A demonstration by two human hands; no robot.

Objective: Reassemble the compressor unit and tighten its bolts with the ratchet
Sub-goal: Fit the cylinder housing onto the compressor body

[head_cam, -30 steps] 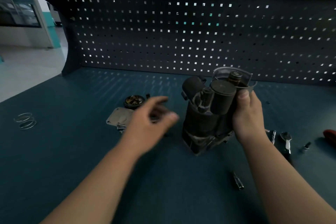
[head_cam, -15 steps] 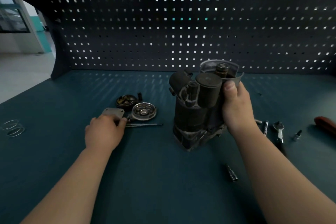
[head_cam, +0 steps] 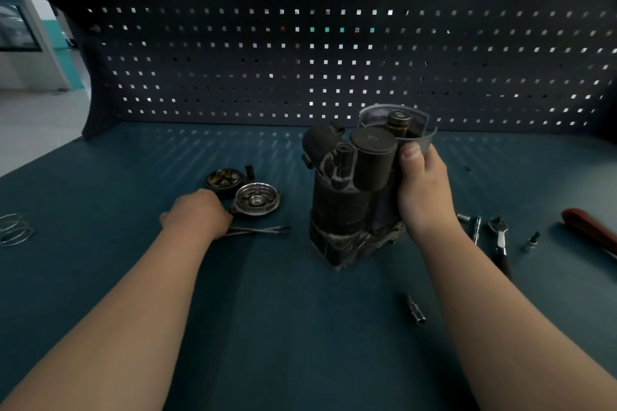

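Note:
The dark compressor unit (head_cam: 350, 197) stands tilted on the blue bench top, its lower corner on the surface. My right hand (head_cam: 422, 190) grips its right side, thumb up against the grey shield at the top. My left hand (head_cam: 197, 213) lies knuckles-up left of the unit, fingers curled down over the spot where the flat grey cover plate lay; the plate itself is hidden under it. A round silver cap (head_cam: 256, 199) and a dark round part (head_cam: 224, 178) sit just beyond that hand. The ratchet (head_cam: 499, 237) lies right of my right wrist.
Two thin long bolts (head_cam: 258, 229) lie beside my left hand. Wire springs (head_cam: 13, 230) rest at the far left. A loose socket (head_cam: 415, 310) lies near my right forearm, a small bit (head_cam: 531, 240) and a red handle (head_cam: 587, 230) at the right. A pegboard (head_cam: 334, 43) walls the back.
My left hand dropped from mid-air to the bench, landed on the grey cover plate and now covers it fully. My right hand has kept its hold on the compressor.

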